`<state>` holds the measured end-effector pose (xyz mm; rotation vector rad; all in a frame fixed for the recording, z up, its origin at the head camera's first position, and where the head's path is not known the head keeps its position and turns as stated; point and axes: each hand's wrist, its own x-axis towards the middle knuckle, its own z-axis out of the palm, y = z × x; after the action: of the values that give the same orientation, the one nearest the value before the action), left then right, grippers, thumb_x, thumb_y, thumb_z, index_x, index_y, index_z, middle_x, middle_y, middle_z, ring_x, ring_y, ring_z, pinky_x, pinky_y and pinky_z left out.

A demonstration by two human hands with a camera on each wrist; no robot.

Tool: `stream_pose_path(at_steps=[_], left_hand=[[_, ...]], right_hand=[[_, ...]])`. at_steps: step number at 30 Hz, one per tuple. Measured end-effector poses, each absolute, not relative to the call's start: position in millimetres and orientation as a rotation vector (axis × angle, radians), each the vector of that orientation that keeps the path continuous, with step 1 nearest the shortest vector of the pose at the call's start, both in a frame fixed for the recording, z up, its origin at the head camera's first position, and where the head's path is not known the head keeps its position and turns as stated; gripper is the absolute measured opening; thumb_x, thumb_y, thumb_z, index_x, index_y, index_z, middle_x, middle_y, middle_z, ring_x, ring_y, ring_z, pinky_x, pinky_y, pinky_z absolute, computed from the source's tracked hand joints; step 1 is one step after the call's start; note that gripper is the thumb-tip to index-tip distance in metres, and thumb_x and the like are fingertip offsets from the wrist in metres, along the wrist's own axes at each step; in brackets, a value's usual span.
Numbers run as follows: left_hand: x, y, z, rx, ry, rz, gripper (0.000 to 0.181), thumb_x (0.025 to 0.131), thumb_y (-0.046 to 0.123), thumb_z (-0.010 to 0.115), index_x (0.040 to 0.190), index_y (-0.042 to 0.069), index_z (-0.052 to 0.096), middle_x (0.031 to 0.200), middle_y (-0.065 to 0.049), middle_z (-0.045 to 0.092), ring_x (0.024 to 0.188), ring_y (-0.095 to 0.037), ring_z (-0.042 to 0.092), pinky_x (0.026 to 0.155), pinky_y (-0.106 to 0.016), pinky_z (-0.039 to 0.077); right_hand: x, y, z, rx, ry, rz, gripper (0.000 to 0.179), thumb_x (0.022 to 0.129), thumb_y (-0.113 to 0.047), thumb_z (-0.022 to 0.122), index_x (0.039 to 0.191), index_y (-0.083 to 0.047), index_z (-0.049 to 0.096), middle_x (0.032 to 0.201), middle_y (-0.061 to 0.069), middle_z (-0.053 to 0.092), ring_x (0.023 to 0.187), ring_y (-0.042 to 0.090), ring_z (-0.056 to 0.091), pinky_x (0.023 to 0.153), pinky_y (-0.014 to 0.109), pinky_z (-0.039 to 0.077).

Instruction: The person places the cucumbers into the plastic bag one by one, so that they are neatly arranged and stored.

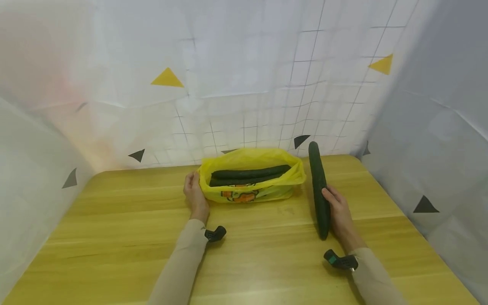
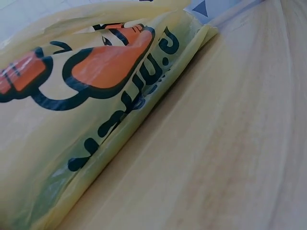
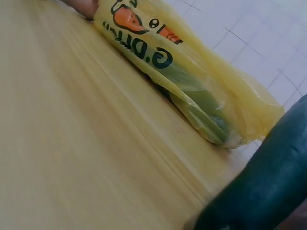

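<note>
In the head view, a yellow plastic bag (image 1: pixel 276 193) with an orange and black print lies on the table, its mouth spread wide. Two dark green cucumbers (image 1: pixel 250 173) lie lengthwise inside it. My left hand (image 1: pixel 195 195) grips the bag's left edge, with its fingertips partly hidden. To the right of the bag, my right hand (image 1: pixel 340 214) holds another long cucumber (image 1: pixel 318 182) by its lower half, the far end pointing away. The right wrist view shows this cucumber (image 3: pixel 261 184) up close. Printed plastic of the bag (image 2: pixel 29 139) fills much of the left wrist view.
The wooden table (image 1: pixel 263 258) reaches back to a white wall sheet (image 1: pixel 236 55) with grid lines and triangles. Another sheet (image 1: pixel 450 140) hangs at the right side. Each wrist carries a small black camera, the left one (image 1: pixel 215 234) near the table's middle.
</note>
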<state>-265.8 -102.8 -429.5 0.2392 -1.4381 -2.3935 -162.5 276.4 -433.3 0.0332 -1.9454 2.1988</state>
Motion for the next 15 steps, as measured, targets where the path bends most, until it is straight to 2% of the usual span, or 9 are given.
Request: stream_pose_path(at_steps=[7,15], left_hand=[[-268,-103,-432,0.249,-1.445,-2.389,0.021,0.098,0.028,0.051,0.107,0.011,0.059,0.112,0.000,0.057,0.104,-0.012,0.055,0.091,-0.024,0.048],[-275,-101,-439,0.229,-1.438,-2.372,0.020,0.099,0.027,0.049,0.106,0.011,0.059,0.113,-0.002,0.057,0.105,-0.015,0.055,0.092,-0.027,0.048]], right_hand=[[-170,279,-429,0.259,-1.792,2.339,0.031,0.102,-0.016,0.040,0.130,-0.006,0.048,0.109,-0.005,0.062,0.093,0.006,0.060,0.077,0.021,0.052],[-176,273,-407,0.364,-2.033,2.068,0.041,0.101,-0.013,0.042,0.140,-0.001,0.039,0.120,-0.002,0.056,0.105,0.006,0.055,0.087,0.016,0.048]])
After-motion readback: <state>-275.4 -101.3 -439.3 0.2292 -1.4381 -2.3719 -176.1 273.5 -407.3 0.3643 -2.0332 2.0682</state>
